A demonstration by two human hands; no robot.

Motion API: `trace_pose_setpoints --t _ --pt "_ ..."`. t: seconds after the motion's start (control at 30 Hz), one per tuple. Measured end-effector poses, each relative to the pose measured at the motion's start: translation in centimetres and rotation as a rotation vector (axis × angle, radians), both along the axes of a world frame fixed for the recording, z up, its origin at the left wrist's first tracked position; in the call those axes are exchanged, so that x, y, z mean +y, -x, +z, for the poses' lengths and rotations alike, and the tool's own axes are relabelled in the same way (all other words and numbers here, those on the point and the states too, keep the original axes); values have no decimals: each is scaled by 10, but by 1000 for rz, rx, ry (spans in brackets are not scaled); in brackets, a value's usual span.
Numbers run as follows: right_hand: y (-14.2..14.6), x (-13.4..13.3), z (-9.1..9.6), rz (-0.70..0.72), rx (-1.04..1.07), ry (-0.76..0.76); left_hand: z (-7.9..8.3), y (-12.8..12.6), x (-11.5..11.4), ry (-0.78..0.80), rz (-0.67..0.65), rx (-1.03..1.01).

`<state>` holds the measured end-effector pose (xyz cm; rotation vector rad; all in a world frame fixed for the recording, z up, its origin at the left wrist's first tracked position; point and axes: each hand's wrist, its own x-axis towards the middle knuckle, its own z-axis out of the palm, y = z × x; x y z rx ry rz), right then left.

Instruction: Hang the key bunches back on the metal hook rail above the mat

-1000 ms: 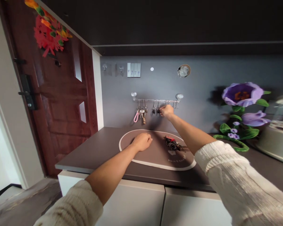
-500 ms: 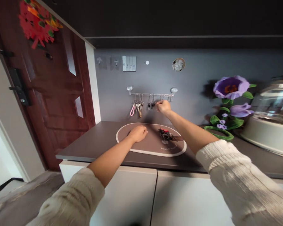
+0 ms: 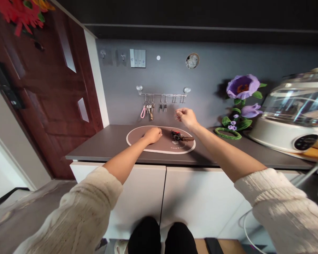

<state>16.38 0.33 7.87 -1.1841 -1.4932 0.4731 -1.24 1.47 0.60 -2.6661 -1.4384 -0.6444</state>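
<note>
**Grey-brown mat, one fist down, one hand aloft**

Clenched into a fist, knuckles up, on the oval mat [image 3: 137, 141]: left hand [image 3: 153, 135], anything inside it hidden. Just right of those knuckles, flat on the same mat and untouched: key bunch [image 3: 178, 136] with a red tag. Above the bunch, lifted off the counter [image 3: 100, 144]: right hand [image 3: 184, 117], fingers half curled toward the thumb. Cannot tell whether pinching anything.

Up and left of those fingertips, on the grey wall: hook rail [image 3: 163, 94], with small dark fobs [image 3: 163, 106] nearest and hanging keys [image 3: 148, 109] on a pink loop farther left. Well right of the right-hand fingers: purple flower [image 3: 242, 86], then clear-lidded cooker [image 3: 294, 116]. Far left of the fist: brown door [image 3: 55, 88].
</note>
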Motion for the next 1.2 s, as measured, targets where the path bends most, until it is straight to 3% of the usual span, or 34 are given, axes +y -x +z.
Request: trace_pose_setpoints --t 0.1,0.27,0.5,0.73,1.2 --pt "-7 -10 -15 -26 -3 -27 0 -14 -2 13 -29 -149" --pt "-16 -23 -39 -126 -58 -66 -2 -38 -3 66 34 -374" --pt "-26 -30 -64 -205 -140 -37 -12 -49 -2 24 -19 -446" --pt "-35 -25 -71 -262 -363 -36 -16 -48 1 -19 -122 -393" --pt "-35 -28 -73 -227 -578 70 -20 -52 10 26 -167 -324"
